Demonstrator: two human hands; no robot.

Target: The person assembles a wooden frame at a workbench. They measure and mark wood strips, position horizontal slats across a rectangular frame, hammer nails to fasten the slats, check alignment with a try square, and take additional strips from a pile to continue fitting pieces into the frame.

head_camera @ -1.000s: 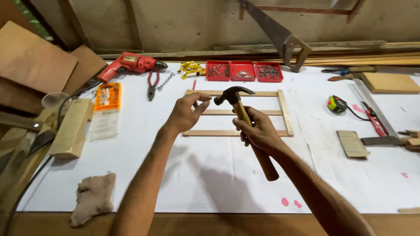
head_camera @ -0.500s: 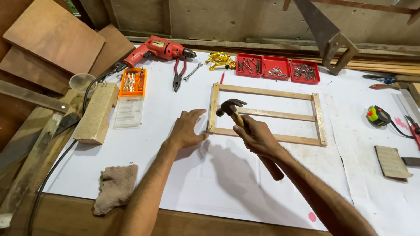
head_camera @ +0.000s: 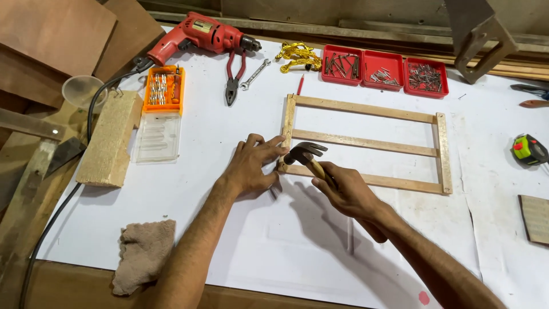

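A flat wooden frame (head_camera: pixel 366 143) of thin slats lies on the white-covered table (head_camera: pixel 200 189). My left hand (head_camera: pixel 251 166) rests on the table at the frame's near-left corner, fingertips touching the slat. My right hand (head_camera: pixel 346 191) grips the wooden handle of a claw hammer (head_camera: pixel 305 153) close to the head. The dark head sits right over that same corner, next to my left fingertips. Whether a nail stands under the head cannot be seen.
A red drill (head_camera: pixel 200 37), pliers (head_camera: pixel 233 77), a wrench (head_camera: pixel 254 74), an orange bit case (head_camera: pixel 163 88) and three red nail trays (head_camera: pixel 383 68) line the far side. A wooden block (head_camera: pixel 108 137) and rag (head_camera: pixel 143 254) lie left, a tape measure (head_camera: pixel 529 150) right.
My head has come closer and turned left. The hammer head has dropped from above the frame down to its near-left corner, and my left hand has moved onto that corner.
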